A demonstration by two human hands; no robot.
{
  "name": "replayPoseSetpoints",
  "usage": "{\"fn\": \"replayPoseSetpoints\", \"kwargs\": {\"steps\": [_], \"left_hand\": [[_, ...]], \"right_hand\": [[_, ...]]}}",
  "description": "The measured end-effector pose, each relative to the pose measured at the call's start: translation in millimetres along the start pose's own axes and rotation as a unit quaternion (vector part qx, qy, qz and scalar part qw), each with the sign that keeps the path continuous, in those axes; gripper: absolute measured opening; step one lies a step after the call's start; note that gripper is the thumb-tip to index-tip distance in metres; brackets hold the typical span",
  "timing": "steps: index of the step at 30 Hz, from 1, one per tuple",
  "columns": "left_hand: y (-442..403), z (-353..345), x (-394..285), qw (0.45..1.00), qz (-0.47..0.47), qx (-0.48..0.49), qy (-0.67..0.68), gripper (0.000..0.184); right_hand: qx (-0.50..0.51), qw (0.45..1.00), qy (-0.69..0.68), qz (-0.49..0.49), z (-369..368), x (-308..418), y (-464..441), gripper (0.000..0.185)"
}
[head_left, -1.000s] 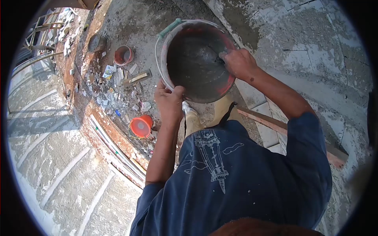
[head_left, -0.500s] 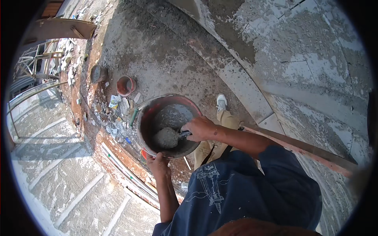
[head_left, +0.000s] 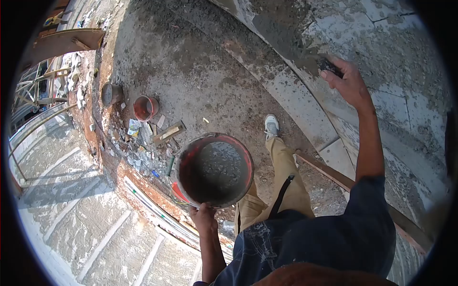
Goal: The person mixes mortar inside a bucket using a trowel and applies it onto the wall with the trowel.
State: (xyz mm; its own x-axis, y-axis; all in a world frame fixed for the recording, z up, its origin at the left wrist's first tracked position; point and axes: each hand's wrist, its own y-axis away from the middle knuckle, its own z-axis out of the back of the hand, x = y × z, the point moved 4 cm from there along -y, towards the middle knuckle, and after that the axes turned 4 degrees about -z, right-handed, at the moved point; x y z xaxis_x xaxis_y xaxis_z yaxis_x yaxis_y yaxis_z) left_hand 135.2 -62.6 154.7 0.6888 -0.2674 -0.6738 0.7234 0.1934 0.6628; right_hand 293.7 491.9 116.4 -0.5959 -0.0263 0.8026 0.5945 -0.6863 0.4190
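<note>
My left hand (head_left: 204, 218) grips the near rim of a mortar-stained red bucket (head_left: 187, 174), held in front of my body. Wet grey mortar (head_left: 222, 162) lies inside it. Out to the right, my right hand (head_left: 349, 83) is closed round the dark handle of a trowel (head_left: 330, 67). The trowel's blade is against or very close to the wall (head_left: 391, 105), beside a dark patch of fresh mortar (head_left: 279, 35). Most of the blade blends into the grey surface, so its contact with the wall is hard to make out.
A small red bucket (head_left: 145, 108) and a grey bucket (head_left: 112, 94) stand on the ground at left, near rubble and a short wooden board (head_left: 169, 132). A long wooden beam (head_left: 329, 170) slants past my right side.
My right hand has left the bucket with the trowel and moved up and right to the wall. The mortar lump on the trowel is out of the bucket. The bucket has shifted slightly right.
</note>
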Motion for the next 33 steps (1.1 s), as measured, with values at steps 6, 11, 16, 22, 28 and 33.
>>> {"fn": "replayPoseSetpoints", "kwargs": {"steps": [6,11,16,22,28,33], "left_hand": [[19.9,-52.5,-39.4,0.989,-0.06,0.131,0.012,0.043],[57.4,-97.1,-98.4,0.968,-0.144,0.205,0.011,0.037],[68.8,-124.0,-138.8,0.938,-0.223,0.264,0.004,0.018],[59.7,-117.1,-155.0,0.943,-0.207,0.26,-0.008,0.022],[41.3,-75.8,-146.2,0.968,-0.141,0.204,0.037,0.039],[29.9,-38.8,-122.7,0.986,-0.109,0.124,0.032,0.036]], "right_hand": [[0.116,0.914,0.352,0.165,-67.3,94.2,93.8,0.033],[0.029,0.818,0.479,0.317,-111.9,96.2,89.8,0.031],[0.145,0.848,0.471,0.195,-137.4,92.5,89.4,0.032],[0.232,0.896,0.345,0.158,-178.6,114.7,118.9,0.045],[0.286,0.925,0.209,0.138,-196.4,127.6,132.6,0.046],[0.385,0.915,0.014,0.12,-173.7,121.6,86.4,0.046]]}}
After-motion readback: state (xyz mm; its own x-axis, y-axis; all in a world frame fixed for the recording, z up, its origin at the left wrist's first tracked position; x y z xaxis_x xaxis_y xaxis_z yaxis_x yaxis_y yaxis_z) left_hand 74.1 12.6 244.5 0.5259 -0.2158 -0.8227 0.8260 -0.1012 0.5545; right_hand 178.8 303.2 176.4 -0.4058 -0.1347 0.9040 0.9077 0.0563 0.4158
